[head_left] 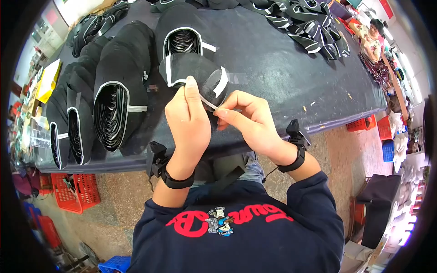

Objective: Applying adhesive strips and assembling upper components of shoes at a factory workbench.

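In front of me, at the near edge of the table, I hold a black fabric piece with white edging [195,67], which looks like a shoe upper. My left hand [189,125] grips it with the thumb upright along its near edge; most of its fingers are hidden behind the palm. The thumb and forefinger of my right hand [252,122] pinch the end of the narrow white edging [207,103]. One end of the piece curls up to the right, showing a grey inner side and a white strip [221,83]. Just beyond stands a nested stack of similar black pieces [180,22].
More nested stacks [119,59] line the table's left side. A loose heap of white-edged black pieces [314,27] lies at the far right of the dark table [282,82]. A red basket [75,193] stands on the floor at left. Another person [373,38] is at far right.
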### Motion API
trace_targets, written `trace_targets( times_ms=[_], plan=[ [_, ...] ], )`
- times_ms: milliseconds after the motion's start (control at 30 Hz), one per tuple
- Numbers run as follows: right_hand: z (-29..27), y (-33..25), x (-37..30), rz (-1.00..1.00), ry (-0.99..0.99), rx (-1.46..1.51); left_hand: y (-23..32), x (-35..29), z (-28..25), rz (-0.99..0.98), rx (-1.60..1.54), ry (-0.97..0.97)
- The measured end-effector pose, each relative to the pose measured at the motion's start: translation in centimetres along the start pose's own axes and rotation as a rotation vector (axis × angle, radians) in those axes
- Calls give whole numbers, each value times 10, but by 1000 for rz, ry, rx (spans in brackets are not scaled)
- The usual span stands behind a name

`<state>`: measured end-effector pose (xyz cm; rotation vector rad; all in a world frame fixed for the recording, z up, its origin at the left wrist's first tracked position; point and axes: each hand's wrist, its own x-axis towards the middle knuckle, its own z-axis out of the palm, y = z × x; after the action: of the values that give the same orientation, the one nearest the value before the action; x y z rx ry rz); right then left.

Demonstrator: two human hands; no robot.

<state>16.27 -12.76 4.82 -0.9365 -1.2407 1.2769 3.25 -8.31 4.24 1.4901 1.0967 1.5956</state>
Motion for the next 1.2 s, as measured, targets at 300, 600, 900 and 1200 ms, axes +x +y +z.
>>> trace_targets(
  times_ms=[300,600,900,1200],
  plan=[
    [2,0,3,15,51,-317,-10,0,2,68,95,8],
    [-1,-5,7,-513,247,-657,-18,6,-1,-190,-272,-118],
    [-27,-22,17,-686,176,-848,18,6,-27,-335,-728,-553],
    [-41,-25,13,-932,6,-1103,12,5,-26,-376,-649,-419]
  ],
)
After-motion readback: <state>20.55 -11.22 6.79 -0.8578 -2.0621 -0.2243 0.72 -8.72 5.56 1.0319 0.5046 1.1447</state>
